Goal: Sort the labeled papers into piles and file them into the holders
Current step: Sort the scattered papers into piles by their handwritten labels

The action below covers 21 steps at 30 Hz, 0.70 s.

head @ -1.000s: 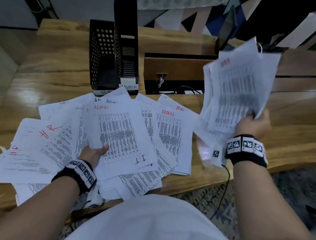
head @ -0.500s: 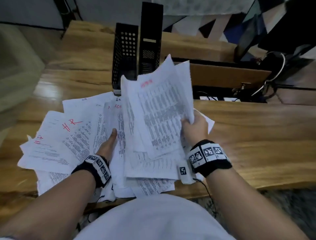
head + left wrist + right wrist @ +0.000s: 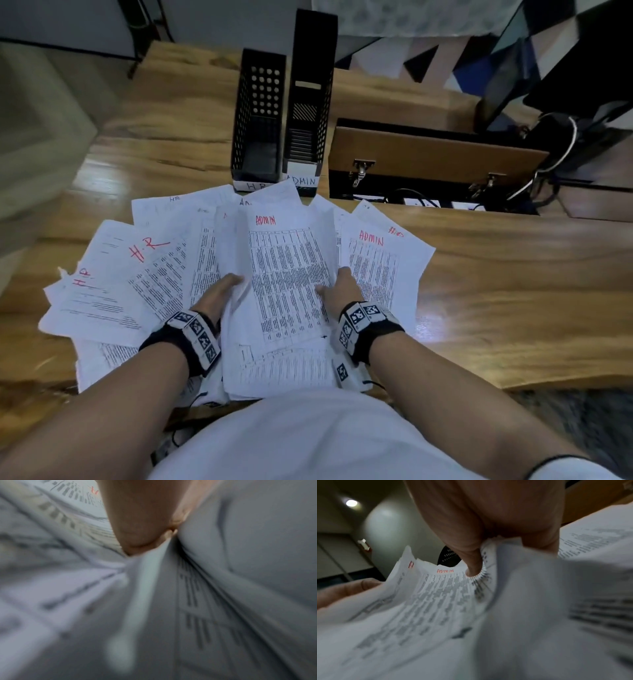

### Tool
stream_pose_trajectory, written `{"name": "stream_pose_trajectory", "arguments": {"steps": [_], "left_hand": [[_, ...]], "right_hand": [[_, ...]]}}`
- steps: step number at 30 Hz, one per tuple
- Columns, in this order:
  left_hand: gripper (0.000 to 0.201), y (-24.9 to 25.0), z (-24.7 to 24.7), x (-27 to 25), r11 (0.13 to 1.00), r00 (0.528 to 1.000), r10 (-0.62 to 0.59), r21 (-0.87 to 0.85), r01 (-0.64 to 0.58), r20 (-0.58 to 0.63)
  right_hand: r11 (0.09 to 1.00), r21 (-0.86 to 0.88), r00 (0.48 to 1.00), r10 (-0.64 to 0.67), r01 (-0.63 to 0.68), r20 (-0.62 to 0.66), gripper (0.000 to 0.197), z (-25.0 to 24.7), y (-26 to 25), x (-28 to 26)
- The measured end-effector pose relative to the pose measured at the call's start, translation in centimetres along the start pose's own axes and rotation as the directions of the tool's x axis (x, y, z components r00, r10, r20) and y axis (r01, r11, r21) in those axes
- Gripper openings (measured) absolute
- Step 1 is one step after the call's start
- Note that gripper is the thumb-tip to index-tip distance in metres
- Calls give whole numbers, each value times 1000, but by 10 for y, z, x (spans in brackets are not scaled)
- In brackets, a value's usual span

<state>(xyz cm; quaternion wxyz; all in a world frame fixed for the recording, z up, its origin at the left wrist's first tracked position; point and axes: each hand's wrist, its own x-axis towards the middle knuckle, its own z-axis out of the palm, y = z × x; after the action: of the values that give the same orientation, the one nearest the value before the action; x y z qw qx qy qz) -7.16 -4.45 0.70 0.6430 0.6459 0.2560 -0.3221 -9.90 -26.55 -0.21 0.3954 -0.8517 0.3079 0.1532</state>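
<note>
A thick stack of printed papers [image 3: 287,291], top sheet marked ADMIN in red, lies in the middle of the spread on the wooden desk [image 3: 513,291]. My right hand [image 3: 337,287] grips its right edge, thumb [image 3: 472,563] on top. My left hand [image 3: 222,291] is at the left edge; in the left wrist view the thumb [image 3: 137,520] pinches the sheets. Loose HR sheets [image 3: 113,284] fan out to the left, and an ADMIN sheet [image 3: 376,267] lies to the right. Two black holders stand behind, labeled H.R [image 3: 258,113] and ADMIN [image 3: 310,102].
A wooden box with metal latches [image 3: 428,154] sits right of the holders, with cables [image 3: 555,147] beyond it. Papers overhang the desk's front edge by my body. Bare wood stretches to the right of the spread.
My right hand swung the raised stack in from the right and lowered it onto the middle of the spread. My left hand moved from the flat sheets to the stack's left edge.
</note>
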Motion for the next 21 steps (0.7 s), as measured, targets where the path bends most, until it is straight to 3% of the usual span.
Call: {"name": "stream_pose_trajectory", "arguments": {"steps": [2,4,8,10,12,14,15,18,20,21], "left_hand": [[64,0,-1,0,987,1000,5,-158,-10,-28],[52,3,0,-5,973,998,48,-229,-40,31],[56,3,5,-12,995,994,100,12,-100,46],[63,-3,3,-1,973,994,107,206,-103,-6],[54,-5,-1,6,945,987,118,319,-77,-110],[50,-7,-11,14,948,976,136,309,-78,-171],[51,-5,-17,16,955,970,137,287,-75,-202],[60,0,-38,19,955,940,152,292,-60,-305],[69,3,-56,19,932,922,141,363,-1,-361],[76,4,-65,19,916,918,125,400,38,-375]], "right_hand": [[999,52,997,22,-18,-72,42,-7,6,4],[1000,26,995,14,-11,-95,32,-12,13,7],[992,-81,989,-90,99,115,35,-15,15,7],[991,-66,987,-106,115,117,38,-16,17,9],[999,7,998,-41,41,-49,43,-23,23,12],[993,-27,960,106,-117,-258,64,-38,34,16],[973,-60,932,194,-222,-305,79,-48,40,16],[901,-180,893,330,-394,-306,116,-72,62,12],[902,-125,886,366,-413,-286,117,-75,77,16],[917,-2,882,384,-399,-273,112,-76,80,17]]}}
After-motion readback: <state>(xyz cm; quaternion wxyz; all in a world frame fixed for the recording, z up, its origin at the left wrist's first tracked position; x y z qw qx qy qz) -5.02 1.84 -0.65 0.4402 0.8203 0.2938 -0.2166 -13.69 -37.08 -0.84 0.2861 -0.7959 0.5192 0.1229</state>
